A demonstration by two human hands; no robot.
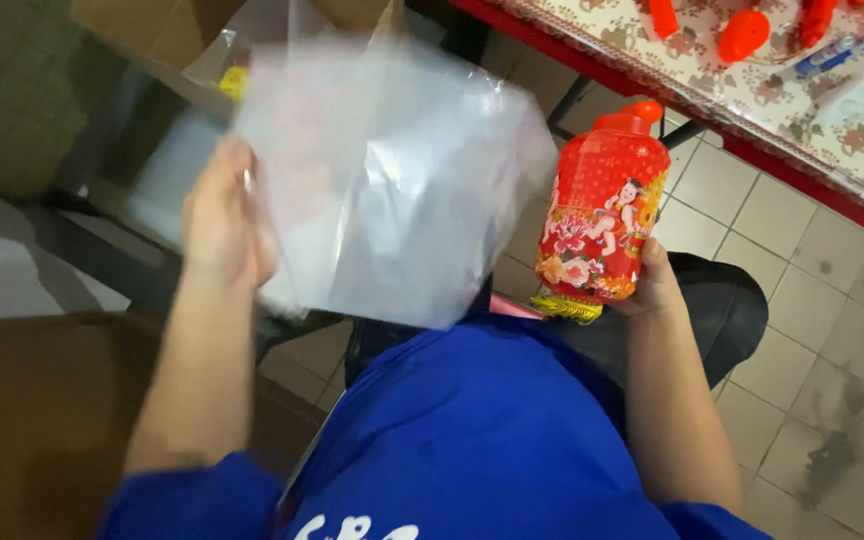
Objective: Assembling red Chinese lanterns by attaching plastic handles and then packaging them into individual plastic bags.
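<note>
- The left hand (224, 222) is gripping a clear plastic bag (392, 180) by its left edge, fingers closed on the film, and is holding it up in front of the chest.
- The right hand (652, 285) is wrapping around the lower back of a red lantern (602, 215), fingers curled tight, and is keeping it upright just beside the bag's right edge.
- The lantern is sitting outside the bag; the two are near each other but, as far as I can judge, not touching.
- So the bagging is looking not yet done: both things are in hand and lined up, and getting the lantern inside the bag is what is left.
- The bag is looking blurred and crumpled, so whether its mouth is open is hard to tell.
- Counting now: one plastic bag in hand, one red lantern with a gold fringe at its base.
- Up on the patterned surface (752, 90) at the top right, red plastic parts (744, 32) are lying about, four of them showing, and a pen-like thing beside them.
- A cardboard box (152, 30) is standing open behind the bag, and tiled floor (812, 330) is showing below the lantern.
</note>
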